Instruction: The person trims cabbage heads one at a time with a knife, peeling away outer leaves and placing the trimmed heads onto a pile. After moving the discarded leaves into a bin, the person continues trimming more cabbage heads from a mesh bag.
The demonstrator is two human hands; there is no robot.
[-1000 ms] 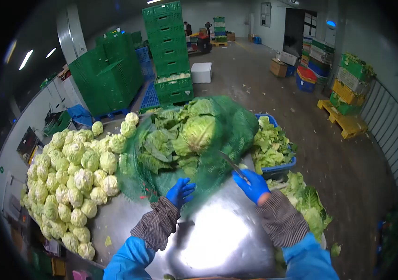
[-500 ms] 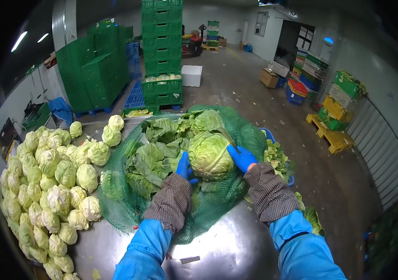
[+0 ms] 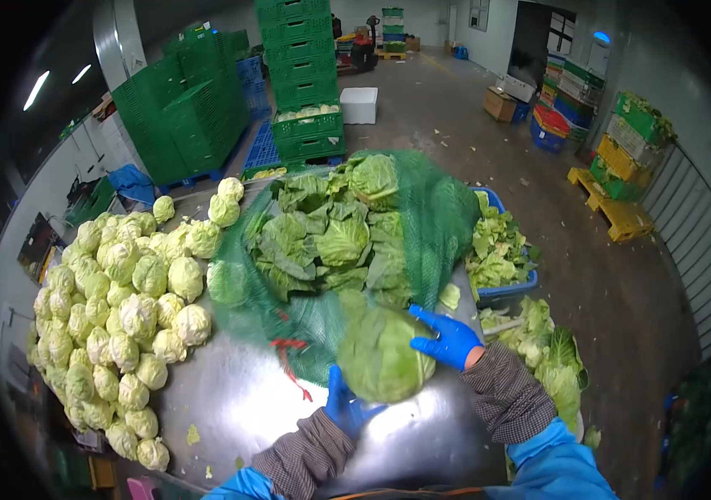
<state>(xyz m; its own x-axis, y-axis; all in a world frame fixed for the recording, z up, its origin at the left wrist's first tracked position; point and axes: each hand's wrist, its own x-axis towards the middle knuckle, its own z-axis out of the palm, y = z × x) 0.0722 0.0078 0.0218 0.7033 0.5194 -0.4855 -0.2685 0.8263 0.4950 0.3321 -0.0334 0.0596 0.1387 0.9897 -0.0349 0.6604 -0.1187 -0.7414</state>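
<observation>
A large green cabbage [image 3: 385,354], slightly blurred, is held between my two blue-gloved hands over the near part of the metal table. My left hand [image 3: 347,404] cups its lower left side, thumb up and fingers under it. On its right side presses my right hand [image 3: 447,337], with the fingers spread along the leaves. Just beyond lies an opened green mesh sack [image 3: 430,225] with several untrimmed cabbages [image 3: 343,242] in it. A red tie string [image 3: 289,343] lies at the sack's near edge.
Pale trimmed cabbages [image 3: 139,317] are heaped along the left of the metal table [image 3: 239,408]. At the right, a blue crate [image 3: 505,287] holds loose leaves, with more leaves [image 3: 551,358] nearer me. Stacked green crates [image 3: 301,71] stand behind the table.
The cabbage has come off the sack's pile toward me, carried between both hands, and now hangs lower over the near table. My view has shifted slightly.
</observation>
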